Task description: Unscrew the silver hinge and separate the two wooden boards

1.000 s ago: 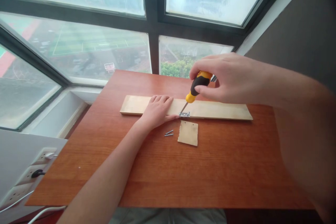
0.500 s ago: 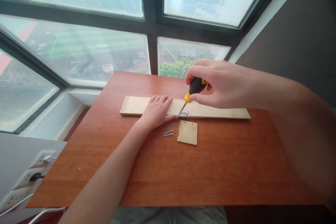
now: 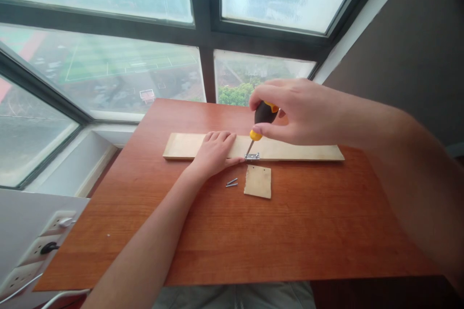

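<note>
A long pale wooden board [image 3: 300, 150] lies across the brown table. My left hand [image 3: 214, 150] holds it down left of its middle, fingers across the top to the far edge, thumb stretched along the near edge. The thumb tip is at a small silver metal hinge [image 3: 253, 156] on the board's near edge. My right hand [image 3: 286, 111] is closed around the black and yellow handle of a screwdriver [image 3: 266, 114]. The screwdriver tilts, its tip at the left end of the hinge, where a screw head seems to be; the exact contact is too small to tell.
Near the board lie a small square wooden piece [image 3: 257, 181] with two holes and a few loose screws [image 3: 232, 182]. The table [image 3: 290, 241] stands against large windows [image 3: 134, 63]. Wall sockets [image 3: 45, 248] with plugs and cables are at the lower left.
The whole view has shifted slightly. The screwdriver handle has turned a little in my right hand, its yellow marking now placed differently. My left hand stays in place on the board.
</note>
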Action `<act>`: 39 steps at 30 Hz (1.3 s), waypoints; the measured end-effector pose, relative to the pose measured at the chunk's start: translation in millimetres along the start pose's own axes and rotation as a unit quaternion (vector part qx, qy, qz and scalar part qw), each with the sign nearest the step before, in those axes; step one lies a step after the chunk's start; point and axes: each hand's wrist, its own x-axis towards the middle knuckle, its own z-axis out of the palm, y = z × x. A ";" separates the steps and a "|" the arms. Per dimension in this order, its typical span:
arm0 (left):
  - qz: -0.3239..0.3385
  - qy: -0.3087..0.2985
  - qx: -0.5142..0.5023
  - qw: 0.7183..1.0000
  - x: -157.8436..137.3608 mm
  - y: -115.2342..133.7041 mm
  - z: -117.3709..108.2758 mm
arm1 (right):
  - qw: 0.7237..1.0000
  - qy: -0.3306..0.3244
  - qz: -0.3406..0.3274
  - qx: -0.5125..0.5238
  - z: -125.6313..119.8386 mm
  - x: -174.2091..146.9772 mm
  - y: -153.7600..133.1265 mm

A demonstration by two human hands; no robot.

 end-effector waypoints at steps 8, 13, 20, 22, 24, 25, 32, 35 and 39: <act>0.005 -0.006 0.004 1.000 0.3 0.3 -1.5 | 1.000 0.020 0.005 -0.020 2.0 0.9 3.5; 0.004 -0.005 0.003 1.000 0.5 -0.2 -0.6 | 0.995 -0.003 -0.077 0.064 -4.3 -4.6 4.1; 0.004 -0.005 0.003 1.000 1.3 -1.1 0.4 | 0.992 0.082 -0.080 0.050 10.8 -0.8 2.0; 0.004 -0.005 0.002 1.000 1.3 -1.2 0.6 | 0.990 0.096 -0.089 0.051 13.1 -1.3 4.2; 0.003 -0.005 0.000 1.000 1.3 -1.4 0.8 | 0.990 0.101 -0.083 0.046 12.8 -2.7 7.0; 0.002 -0.005 0.000 1.000 1.3 -1.5 0.9 | 0.991 0.103 -0.072 0.043 12.1 -3.5 8.4; 0.005 -0.005 -0.002 1.000 2.1 -2.6 2.3 | 0.997 0.067 0.031 -0.005 12.9 -4.3 18.2; 0.006 -0.003 -0.006 1.000 2.2 -3.1 3.0 | 0.997 0.071 0.026 -0.006 13.3 -2.8 19.9; 0.005 0.001 -0.015 1.000 1.8 -3.6 3.2 | 0.998 0.046 -0.036 0.020 5.9 -2.3 17.9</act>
